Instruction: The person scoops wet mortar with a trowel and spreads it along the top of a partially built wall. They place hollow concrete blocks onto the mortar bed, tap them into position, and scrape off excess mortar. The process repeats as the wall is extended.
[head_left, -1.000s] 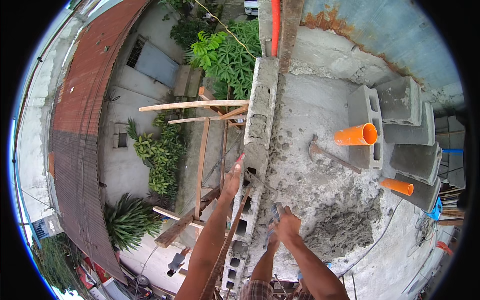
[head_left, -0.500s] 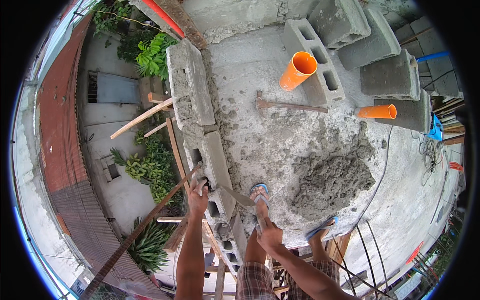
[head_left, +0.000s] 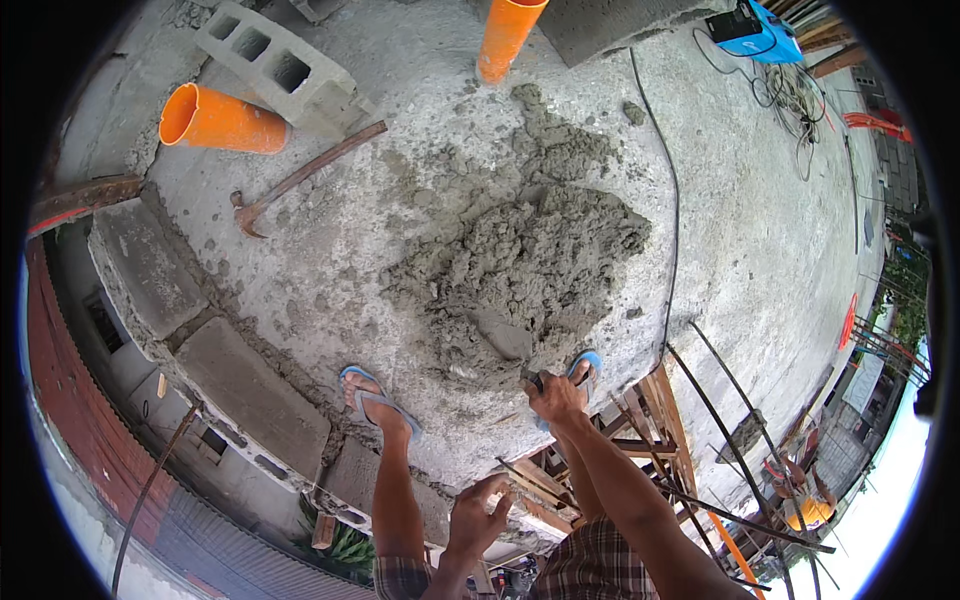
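The left hand (head_left: 478, 515) hangs loosely curled, holding nothing, while the right hand (head_left: 556, 397) closes round the handle of a trowel (head_left: 503, 338) — blade sunk in the grey mortar pile (head_left: 520, 265). Farther off lie a pick (head_left: 300, 180), an orange pipe (head_left: 215, 120), and — farthest — a blue box (head_left: 757, 30).

**Layout on slab, head view**

Mortar heap (head_left: 520, 270) sits mid-slab (head_left: 740, 230). Trowel (head_left: 505, 338) lies in the heap's near edge, right hand (head_left: 556, 397) on its handle. Left hand (head_left: 478, 518) hangs nearer, apart from the heap. 2 feet stand at the heap's near side, 1 left, 1 right. Hammer (head_left: 300, 180) lies left of the heap, beyond it. Block row (head_left: 200, 350) runs along the slab's left edge. 2 pipes (head_left: 222, 120) stand behind; a hollow block (head_left: 275, 65) is between them. Cable (head_left: 672, 200) runs right of the heap.
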